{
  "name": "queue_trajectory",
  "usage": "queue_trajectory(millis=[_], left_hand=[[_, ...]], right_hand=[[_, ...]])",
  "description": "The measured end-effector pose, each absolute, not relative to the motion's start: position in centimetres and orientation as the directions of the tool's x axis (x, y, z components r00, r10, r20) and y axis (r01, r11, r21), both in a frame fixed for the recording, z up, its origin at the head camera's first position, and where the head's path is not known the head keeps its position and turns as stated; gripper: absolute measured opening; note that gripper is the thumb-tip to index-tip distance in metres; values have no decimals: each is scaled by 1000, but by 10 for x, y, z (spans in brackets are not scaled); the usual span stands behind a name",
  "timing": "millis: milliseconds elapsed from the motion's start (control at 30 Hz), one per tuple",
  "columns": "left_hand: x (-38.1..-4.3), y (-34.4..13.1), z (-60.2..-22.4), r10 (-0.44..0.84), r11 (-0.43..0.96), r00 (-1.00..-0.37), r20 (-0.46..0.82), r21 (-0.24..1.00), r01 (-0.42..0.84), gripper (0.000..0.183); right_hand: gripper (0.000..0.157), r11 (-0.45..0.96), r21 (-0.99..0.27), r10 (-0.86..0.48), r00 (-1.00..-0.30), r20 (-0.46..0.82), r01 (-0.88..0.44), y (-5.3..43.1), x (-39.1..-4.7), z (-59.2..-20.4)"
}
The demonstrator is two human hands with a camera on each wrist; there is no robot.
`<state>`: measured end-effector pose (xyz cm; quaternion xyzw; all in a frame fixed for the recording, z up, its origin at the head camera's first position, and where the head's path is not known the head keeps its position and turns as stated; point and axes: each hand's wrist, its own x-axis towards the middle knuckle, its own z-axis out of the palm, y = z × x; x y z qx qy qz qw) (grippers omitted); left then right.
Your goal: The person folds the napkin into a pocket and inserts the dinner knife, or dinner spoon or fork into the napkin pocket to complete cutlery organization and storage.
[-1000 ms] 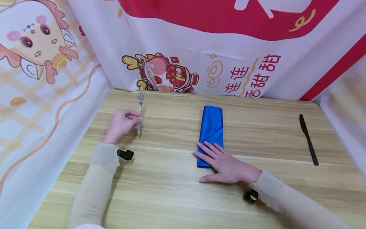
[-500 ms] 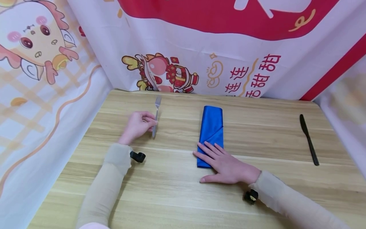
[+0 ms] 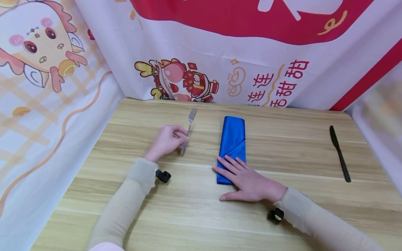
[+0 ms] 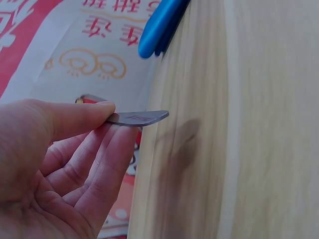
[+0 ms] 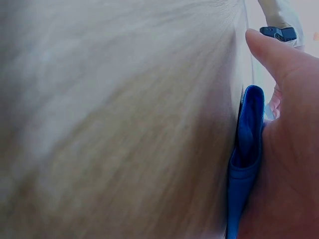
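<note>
My left hand [image 3: 170, 140] pinches a metal fork [image 3: 190, 126] by its handle between thumb and fingers, tines toward the table's far edge. In the left wrist view the handle end of the fork [image 4: 142, 117] sticks out past the thumb, held above the wood with a shadow beside it. A folded blue satin napkin [image 3: 233, 136] lies lengthwise on the table, to the right of the fork. Across its near end rests my right hand [image 3: 249, 181], fingers straight and spread, thumb on the wood. In the right wrist view the layered edge of the napkin [image 5: 245, 134] shows under the palm.
A black knife [image 3: 340, 153] lies on the right side of the wooden table [image 3: 188, 212]. Printed cloth [image 3: 238, 42] hangs along the far edge, and more patterned cloth [image 3: 50, 115] covers the left side. Small black cameras [image 3: 163, 176] are strapped to both wrists.
My left hand has carried the fork rightward toward the napkin and a little nearer to me, with the fork tilting slightly. The right hand, napkin and knife have stayed in place.
</note>
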<state>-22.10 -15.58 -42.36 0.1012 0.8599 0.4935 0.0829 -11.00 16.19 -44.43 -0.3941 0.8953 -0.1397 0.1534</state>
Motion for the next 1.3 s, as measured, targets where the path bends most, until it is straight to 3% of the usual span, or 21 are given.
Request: queue_trajectory(millis=[900,1100,1300], left_hand=[[-193,-95,-412,435,385,-894,105,876,290,11],[-184,-83,-411,433,353,-891,139,883,310,12],[-175,-73,-410,435,289,-879,195,895,341,16]], right_hand=[[92,639,-384,-752,-646,-131,-666,163,-110,-446],[77,593,-591,-722,-686,-89,-547,165,-114,-445],[53,474,-828,-507,-862,20,-298,175,-127,-430]])
